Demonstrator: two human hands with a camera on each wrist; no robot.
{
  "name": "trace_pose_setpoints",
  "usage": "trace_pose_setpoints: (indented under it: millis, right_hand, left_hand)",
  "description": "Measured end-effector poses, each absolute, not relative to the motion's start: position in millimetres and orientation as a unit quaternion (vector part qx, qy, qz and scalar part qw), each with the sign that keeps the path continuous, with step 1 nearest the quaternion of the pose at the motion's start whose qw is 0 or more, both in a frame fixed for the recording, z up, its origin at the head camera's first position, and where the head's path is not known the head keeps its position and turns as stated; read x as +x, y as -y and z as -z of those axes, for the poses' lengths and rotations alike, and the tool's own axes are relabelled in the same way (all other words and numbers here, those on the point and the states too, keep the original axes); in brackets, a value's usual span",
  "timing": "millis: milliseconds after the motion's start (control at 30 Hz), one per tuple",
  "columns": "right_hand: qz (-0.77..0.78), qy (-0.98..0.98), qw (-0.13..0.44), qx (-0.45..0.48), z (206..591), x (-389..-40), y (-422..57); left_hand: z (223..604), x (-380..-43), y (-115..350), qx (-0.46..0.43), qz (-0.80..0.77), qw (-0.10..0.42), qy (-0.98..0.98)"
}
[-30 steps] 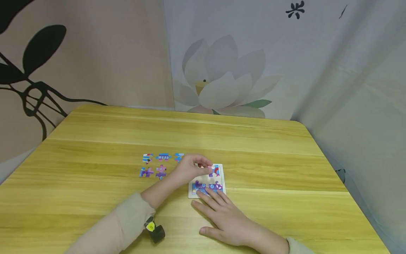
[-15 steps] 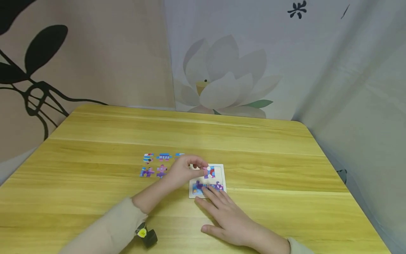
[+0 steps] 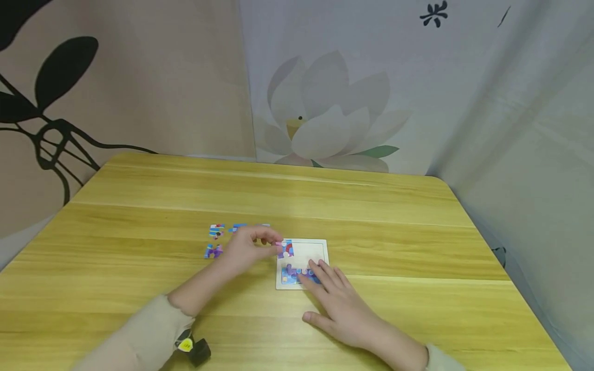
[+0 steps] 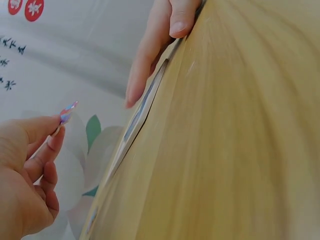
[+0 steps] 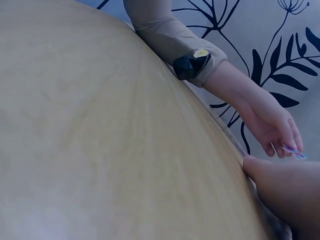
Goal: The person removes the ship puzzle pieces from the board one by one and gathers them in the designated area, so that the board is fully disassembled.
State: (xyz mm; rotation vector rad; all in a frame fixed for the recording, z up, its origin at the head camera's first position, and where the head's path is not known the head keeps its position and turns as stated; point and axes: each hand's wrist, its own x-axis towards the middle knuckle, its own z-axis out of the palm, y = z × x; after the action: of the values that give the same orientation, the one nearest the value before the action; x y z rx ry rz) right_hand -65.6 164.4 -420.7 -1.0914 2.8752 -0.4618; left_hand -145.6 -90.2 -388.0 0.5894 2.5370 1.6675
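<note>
My left hand (image 3: pixel 248 250) pinches a colourful jigsaw piece (image 3: pixel 287 249) between thumb and fingers, over the upper left of the white puzzle tray (image 3: pixel 303 287). In the left wrist view the jigsaw piece (image 4: pixel 68 112) is raised above the table, seen nearly edge-on. Joined blue and purple pieces (image 3: pixel 291 275) fill the tray's near strip; the rest of its bed is pale and bare. My right hand (image 3: pixel 345 314) lies with fingers spread, its fingertips over the right part of that strip, hiding some of it.
Several loose jigsaw pieces (image 3: pixel 216 231) lie left of the tray, partly hidden behind my left hand. A small black wrist camera (image 3: pixel 199 352) hangs from the left sleeve. The wooden table (image 3: pixel 394 226) ends at fabric hangings on the far and right sides.
My left hand has carried the jigsaw piece leftward from the tray's upper right to its upper left. My right hand has shifted slightly right, fingers still spread.
</note>
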Motion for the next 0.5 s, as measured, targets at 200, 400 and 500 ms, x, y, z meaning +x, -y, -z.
trace_pose_setpoints:
  millis: [200,400,500]
  right_hand:
    - [0.147,-0.929,0.035,-0.338,419.9,-66.0,-168.0]
    - [0.148,-0.926,0.028,-0.346,422.3,-67.1,-171.3]
    - [0.145,-0.925,0.029,-0.349,422.1,-67.3,-171.3]
  left_hand:
    - [388.7,-146.0,104.8,0.169,-0.536,0.031,-0.826]
    - [389.1,-148.6,120.2,0.145,-0.542,0.051,-0.826]
    - [390.3,-151.6,127.5,0.144,-0.541,0.058,-0.827]
